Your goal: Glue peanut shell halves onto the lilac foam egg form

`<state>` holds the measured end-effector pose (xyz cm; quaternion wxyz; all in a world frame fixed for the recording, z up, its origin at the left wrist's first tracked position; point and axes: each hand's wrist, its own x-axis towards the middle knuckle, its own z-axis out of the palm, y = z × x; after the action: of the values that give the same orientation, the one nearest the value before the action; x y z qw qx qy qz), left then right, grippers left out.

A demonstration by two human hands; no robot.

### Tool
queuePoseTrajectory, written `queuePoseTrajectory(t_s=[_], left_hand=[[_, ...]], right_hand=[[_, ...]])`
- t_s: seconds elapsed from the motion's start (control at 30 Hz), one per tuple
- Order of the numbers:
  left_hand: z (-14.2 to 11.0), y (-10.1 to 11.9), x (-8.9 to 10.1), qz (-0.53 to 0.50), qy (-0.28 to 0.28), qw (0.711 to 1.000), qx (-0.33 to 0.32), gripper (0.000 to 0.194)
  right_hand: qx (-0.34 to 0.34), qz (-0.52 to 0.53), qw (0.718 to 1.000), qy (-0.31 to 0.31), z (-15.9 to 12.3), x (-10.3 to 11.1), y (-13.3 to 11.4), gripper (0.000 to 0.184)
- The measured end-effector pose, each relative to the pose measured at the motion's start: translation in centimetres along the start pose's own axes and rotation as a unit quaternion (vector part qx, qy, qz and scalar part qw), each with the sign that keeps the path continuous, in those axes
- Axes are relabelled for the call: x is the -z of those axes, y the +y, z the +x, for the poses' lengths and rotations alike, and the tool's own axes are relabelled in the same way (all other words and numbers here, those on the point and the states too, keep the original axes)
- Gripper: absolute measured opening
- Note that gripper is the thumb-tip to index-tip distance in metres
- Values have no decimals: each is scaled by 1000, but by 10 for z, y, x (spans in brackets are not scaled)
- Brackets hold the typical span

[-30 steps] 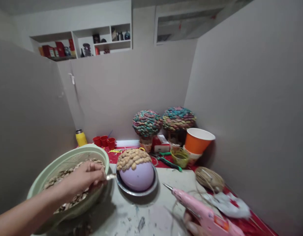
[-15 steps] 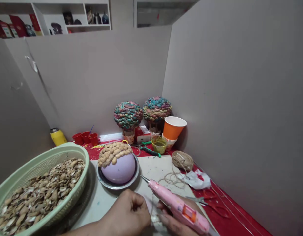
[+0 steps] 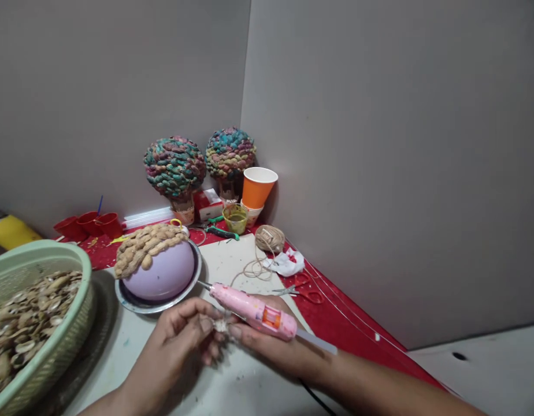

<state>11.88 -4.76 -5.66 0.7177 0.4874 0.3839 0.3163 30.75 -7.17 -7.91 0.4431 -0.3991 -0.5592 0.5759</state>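
Observation:
My right hand [image 3: 267,341] grips a pink glue gun [image 3: 252,311], its nozzle pointing left toward a purple dome [image 3: 160,274] partly covered with peanut shells, which sits in a metal dish [image 3: 193,277]. My left hand [image 3: 180,341] is closed in a pinch on a small pale piece, probably a peanut shell [image 3: 221,325], held just under the gun and touching my right fingers. A green basket [image 3: 54,341] full of peanut shells stands at the left.
Behind stand two yarn-covered ball ornaments [image 3: 175,164], an orange paper cup [image 3: 257,186], a small yellow-green cup [image 3: 235,218], red cups [image 3: 88,224], a yellow bottle [image 3: 9,230], a twine ball [image 3: 269,237] and red scissors [image 3: 304,292]. Grey walls close in at the back and right.
My left hand left the basket and came to the glue gun with a small piece. The view swung down and to the right.

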Motion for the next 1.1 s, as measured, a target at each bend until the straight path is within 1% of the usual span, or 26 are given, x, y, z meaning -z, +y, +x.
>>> queuePoseTrajectory(t_s=[0.07,0.13,0.27,0.43,0.53,0.6,0.7,0.77,0.83,0.93,1.03,1.1], left_hand=[[0,-7,-1,-47,-8,999,-11,30],[2,-15,-1,-68,-14,997,-17,30],[4,-23,0,-91,-2,996,-18,28],[1,-18,-2,-63,5,998,-5,35],[1,-14,-1,-57,0,998,-4,35],[2,-13,1,-57,-1,998,-7,34],[3,-13,3,-30,5,999,-15,34],[3,-14,4,-6,8,1000,-19,34],[2,-17,4,23,10,999,-24,32],[1,-20,3,73,15,996,-41,26],[0,-22,2,121,23,989,-85,18],[1,-22,1,142,25,983,-115,13]], right_hand=[[-3,36,999,-4,0,-1,0,30],[-7,63,998,1,0,-3,-2,30],[1,41,999,12,-1,-4,-7,28],[1,36,999,1,-2,-4,-5,29],[11,37,999,-24,-2,-3,-4,32],[15,42,999,-19,-3,-2,-5,31],[22,2,999,31,-3,-1,-8,30],[19,-23,998,46,-3,0,-8,28],[23,-42,998,40,-3,0,-5,26],[57,-108,992,21,-5,2,4,24],[73,-179,981,12,-6,4,12,24],[78,-205,976,3,-6,5,14,25]])
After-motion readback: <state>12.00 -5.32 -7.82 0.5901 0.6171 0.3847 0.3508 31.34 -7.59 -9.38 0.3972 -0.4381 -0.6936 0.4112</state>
